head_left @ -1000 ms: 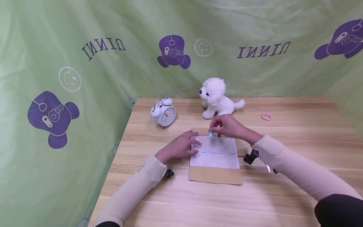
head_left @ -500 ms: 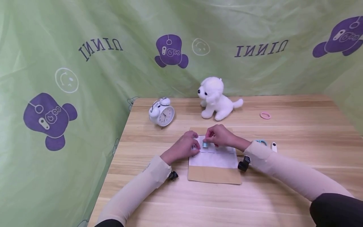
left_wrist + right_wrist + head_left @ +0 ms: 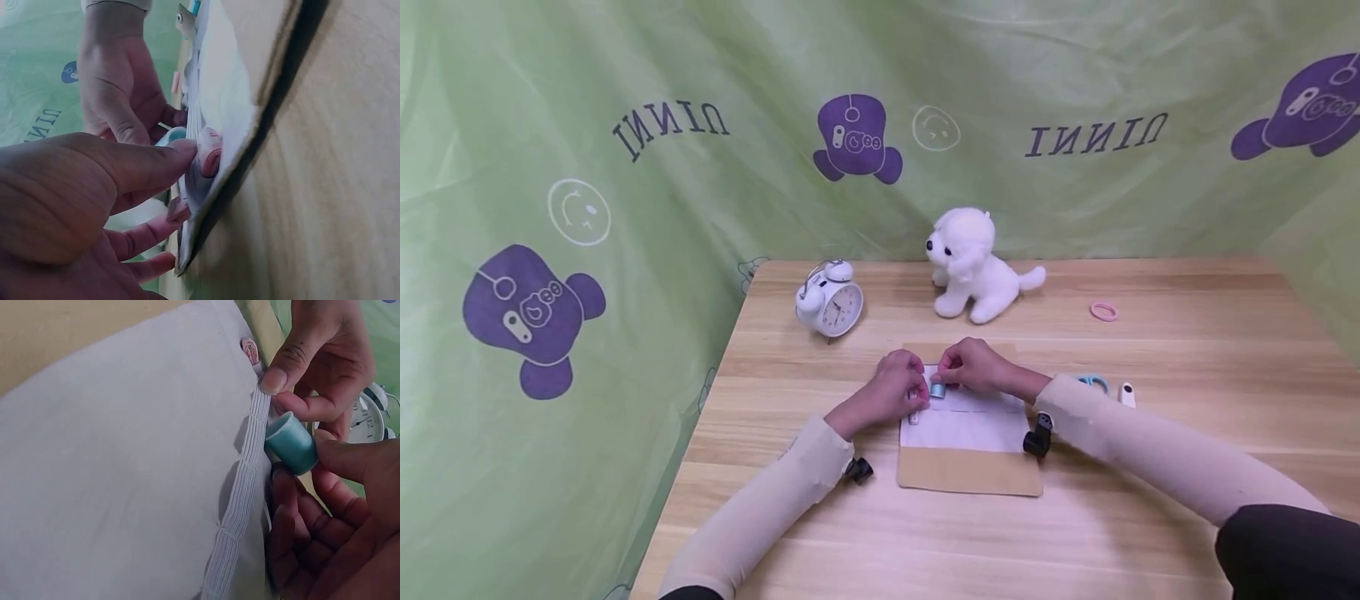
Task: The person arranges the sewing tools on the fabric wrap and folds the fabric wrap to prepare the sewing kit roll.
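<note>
An unfolded tan case (image 3: 970,471) with white lining lies on the table. My right hand (image 3: 976,367) pinches a teal thread spool (image 3: 292,445) between thumb and fingers, at the edge of a white elastic band (image 3: 245,465) sewn in loops along the lining. Close beside it, my left hand (image 3: 887,393) pinches that band between thumb and index finger. In the left wrist view, a reddish rolled bundle (image 3: 210,153) sits under the band next to the left thumb. The left hand's other fingers lie at the case's edge. Part of the spool's far side is hidden by fingers.
Behind the case stand a white alarm clock (image 3: 830,300) and a white plush dog (image 3: 973,271). To the right lie a pink ring (image 3: 1103,311), teal-handled scissors (image 3: 1093,382) and a small white tool (image 3: 1127,394), partly behind the right sleeve.
My right hand has carried the spool left and nearer to me, up to the left hand. The left hand's spread fingers have drawn together onto the band.
</note>
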